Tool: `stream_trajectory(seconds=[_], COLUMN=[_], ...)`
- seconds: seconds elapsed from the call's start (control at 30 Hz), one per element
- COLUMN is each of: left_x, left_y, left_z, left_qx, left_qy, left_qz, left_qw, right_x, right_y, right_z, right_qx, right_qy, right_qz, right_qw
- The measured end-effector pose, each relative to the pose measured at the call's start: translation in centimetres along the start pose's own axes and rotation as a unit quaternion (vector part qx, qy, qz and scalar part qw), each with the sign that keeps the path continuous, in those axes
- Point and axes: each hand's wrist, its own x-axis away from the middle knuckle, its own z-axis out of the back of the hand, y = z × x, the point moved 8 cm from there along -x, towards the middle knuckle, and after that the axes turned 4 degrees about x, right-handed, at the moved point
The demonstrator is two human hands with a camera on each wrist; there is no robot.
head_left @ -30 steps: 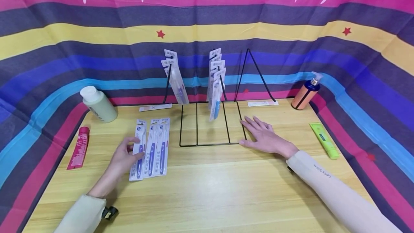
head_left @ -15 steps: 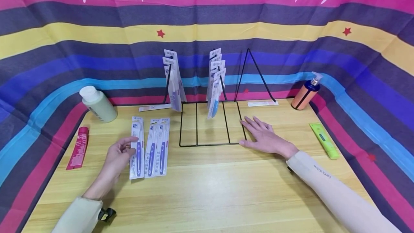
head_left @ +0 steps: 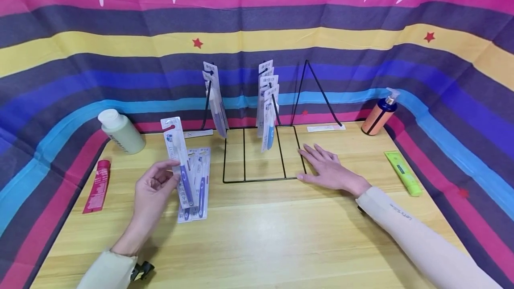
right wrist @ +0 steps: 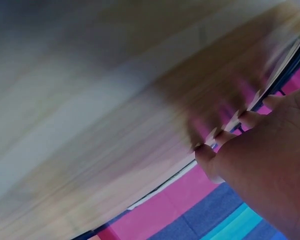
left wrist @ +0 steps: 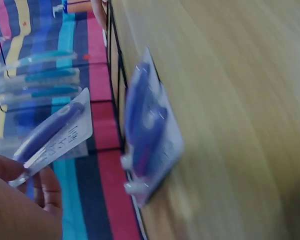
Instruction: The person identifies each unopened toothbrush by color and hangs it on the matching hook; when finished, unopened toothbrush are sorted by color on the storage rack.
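Observation:
My left hand (head_left: 154, 191) pinches a packaged purple toothbrush (head_left: 184, 181) by the edge, raised off the table with its hang hole at the top. Beneath and beside it, two more packaged purple toothbrushes (head_left: 202, 191) lie on the wood, partly covered by the held one. In the left wrist view the held toothbrush (left wrist: 55, 130) sits between thumb and fingers. My right hand (head_left: 321, 166) lies flat with fingers straight, its fingertips at the right side of the black wire rack (head_left: 261, 180). Packaged toothbrushes hang on the rack's left hook (head_left: 217, 101) and middle hook (head_left: 269, 115).
A green bottle (head_left: 122, 133) and a pink tube (head_left: 97, 186) are at the left. An orange pump bottle (head_left: 377, 117) and a lime tube (head_left: 403, 173) are at the right. Striped cloth (head_left: 241, 21) walls the table's back and sides.
My left hand has lifted the leftmost toothbrush from the table and carried it slightly right, over the other two. The hanging packs on the left have swung. The right hand has stayed put.

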Motion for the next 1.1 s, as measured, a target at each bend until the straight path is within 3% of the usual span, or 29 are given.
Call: stream_trajectory(seconds=[0.07,0.13,0.27,0.37,0.47,0.73,0.87,1.1], left_x=[0.3,0.7,1.9,2.8,3.2,2.4,1.4,-1.2], left_y=[1.1,2.3,4.4,5.2,5.5,4.9,4.1,3.6], left_z=[-1.0,-2.0,-4.2,-5.6,-6.7,-7.7,-7.7,-8.5], left_qx=[0.024,0.063,0.119,0.123,0.106,0.064,0.039,0.004], left_qy=[-0.012,-0.033,-0.089,-0.116,-0.124,-0.105,-0.094,-0.109], left_qz=[-0.051,-0.114,-0.233,-0.279,-0.288,-0.258,-0.243,-0.25], left_qw=[0.9984,0.9909,0.9611,0.9452,0.9436,0.9584,0.9646,0.9622], right_x=[0.1,0.1,0.2,0.3,0.3,0.3,0.3,0.3], right_y=[0.1,0.1,0.1,-0.1,-0.3,-0.3,-0.3,-0.2], right_z=[0.0,0.1,0.1,0.3,0.4,0.4,0.4,0.3], right_qx=[-0.001,-0.002,-0.002,-0.004,-0.006,-0.006,-0.004,-0.003], right_qy=[0.001,0.001,0.002,0.004,0.005,0.002,0.003,0.005], right_qz=[0.0,0.001,0.002,0.003,0.004,0.005,0.006,0.005], right_qw=[1.0,1.0,1.0,1.0,1.0,1.0,1.0,1.0])
